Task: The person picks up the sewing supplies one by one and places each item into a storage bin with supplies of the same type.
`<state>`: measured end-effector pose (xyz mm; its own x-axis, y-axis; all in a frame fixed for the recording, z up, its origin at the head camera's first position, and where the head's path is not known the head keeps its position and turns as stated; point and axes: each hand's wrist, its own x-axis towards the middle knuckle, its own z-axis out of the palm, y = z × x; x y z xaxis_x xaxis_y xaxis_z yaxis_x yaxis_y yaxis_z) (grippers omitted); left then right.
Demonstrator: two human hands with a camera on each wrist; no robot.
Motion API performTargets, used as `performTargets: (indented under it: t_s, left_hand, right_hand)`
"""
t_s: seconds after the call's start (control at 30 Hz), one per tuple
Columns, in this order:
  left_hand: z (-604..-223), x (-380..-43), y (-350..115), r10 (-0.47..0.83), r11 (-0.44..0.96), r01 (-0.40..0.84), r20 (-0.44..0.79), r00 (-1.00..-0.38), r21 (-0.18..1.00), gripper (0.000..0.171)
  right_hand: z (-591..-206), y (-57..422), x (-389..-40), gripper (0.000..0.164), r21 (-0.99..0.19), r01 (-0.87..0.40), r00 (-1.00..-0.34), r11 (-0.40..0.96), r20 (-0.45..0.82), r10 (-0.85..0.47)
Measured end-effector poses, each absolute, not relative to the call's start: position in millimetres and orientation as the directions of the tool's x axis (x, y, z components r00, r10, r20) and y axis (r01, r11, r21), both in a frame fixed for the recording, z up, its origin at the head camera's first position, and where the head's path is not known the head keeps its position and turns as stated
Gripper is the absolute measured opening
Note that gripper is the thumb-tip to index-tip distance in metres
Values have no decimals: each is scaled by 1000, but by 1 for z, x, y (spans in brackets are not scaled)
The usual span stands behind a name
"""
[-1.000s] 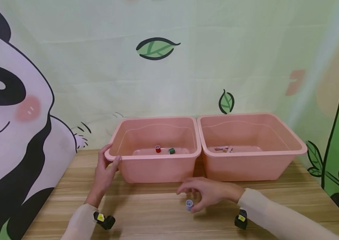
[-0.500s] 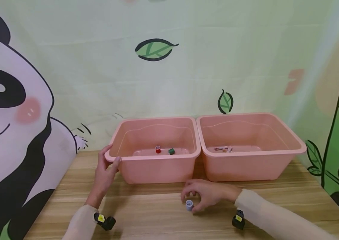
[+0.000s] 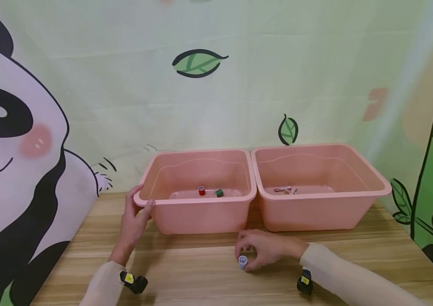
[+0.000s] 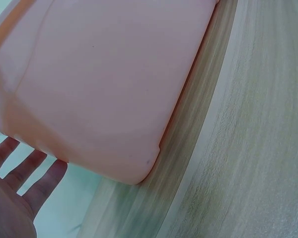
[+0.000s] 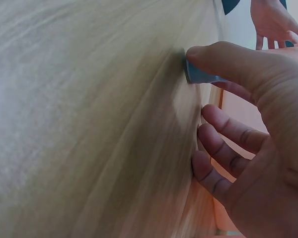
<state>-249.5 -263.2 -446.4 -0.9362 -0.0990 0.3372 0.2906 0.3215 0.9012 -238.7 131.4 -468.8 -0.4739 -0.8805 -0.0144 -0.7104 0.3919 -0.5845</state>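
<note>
My left hand point(image 3: 134, 221) grips the front left corner of the left pink bin point(image 3: 201, 216), thumb at the front rim, fingers along the left side. In the left wrist view, fingertips point(image 4: 52, 176) meet the bin's edge. A small light blue thread spool point(image 3: 243, 262) stands on the wooden table in front of the bins. My right hand point(image 3: 268, 248) pinches it between thumb and index finger. From the right wrist, the thumb covers part of the spool point(image 5: 201, 74), and the other fingers curl near the tabletop.
Inside the left bin are a red spool point(image 3: 201, 191) and a green spool point(image 3: 219, 193). The right pink bin point(image 3: 316, 212), beside it, holds several small pinkish things point(image 3: 289, 190). A printed cloth point(image 3: 132, 85) hangs behind the table point(image 3: 186, 272).
My right hand's index finger has drawn in towards the thumb, closing round the light blue spool. The left hand keeps its hold on the bin corner.
</note>
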Motion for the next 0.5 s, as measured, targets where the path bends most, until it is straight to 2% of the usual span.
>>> performTargets:
  t_s: [0.5]
  left_hand:
    - [-447,-250,-263,-97,325,298,345,-934,898,63]
  right_hand:
    - [-468,131,-236,19,-585,-699,-488,411,-29,-872]
